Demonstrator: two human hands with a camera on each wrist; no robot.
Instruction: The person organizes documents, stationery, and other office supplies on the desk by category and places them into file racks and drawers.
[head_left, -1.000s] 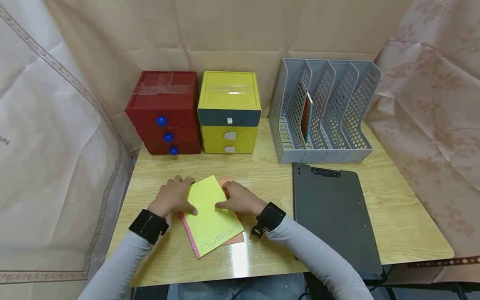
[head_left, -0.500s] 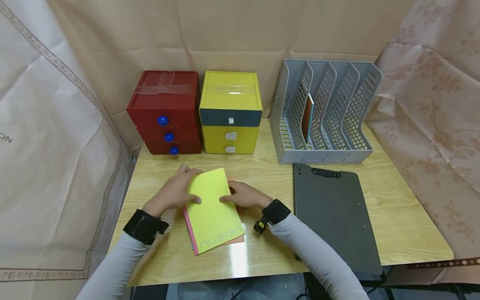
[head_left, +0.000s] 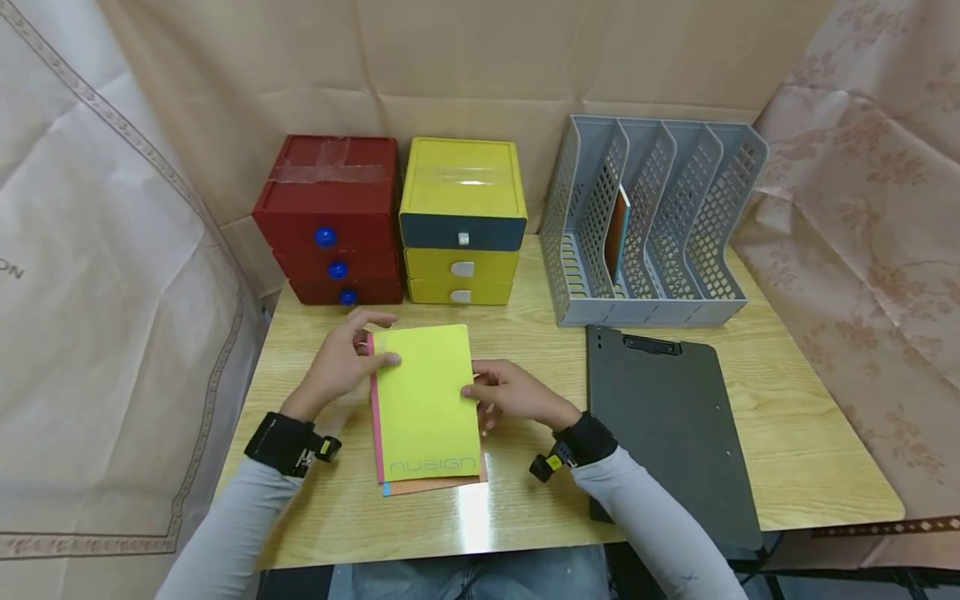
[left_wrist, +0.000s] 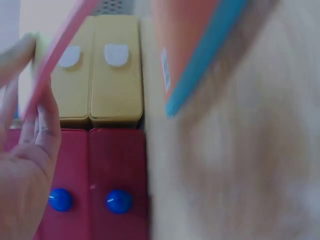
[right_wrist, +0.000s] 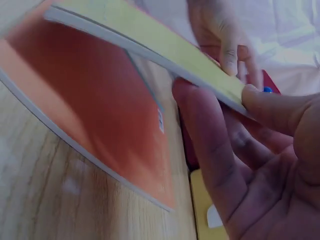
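A yellow notebook point(head_left: 423, 400) with a pink spine is held above the table between both hands. My left hand point(head_left: 341, 362) pinches its spine side near the top, thumb on the cover. On the opposite edge, my right hand point(head_left: 517, 393) pinches it between thumb and fingers, as the right wrist view shows from the side. Beneath it lies an orange notebook point(right_wrist: 115, 115) with a blue spine point(left_wrist: 205, 60); in the head view only its lower strip shows. A gap separates the two notebooks in both wrist views.
Behind the hands stand a red drawer unit point(head_left: 330, 196) with blue knobs and a yellow drawer unit point(head_left: 461, 183). A grey file rack point(head_left: 637, 312) at the back right holds a thin brown-and-blue book point(head_left: 617, 233). A black clipboard point(head_left: 667, 425) lies at the right.
The yellow notebook has risen and turned from slanted to nearly square with the table's front edge. My left hand has shifted up its spine side; my right hand has moved right with its edge.
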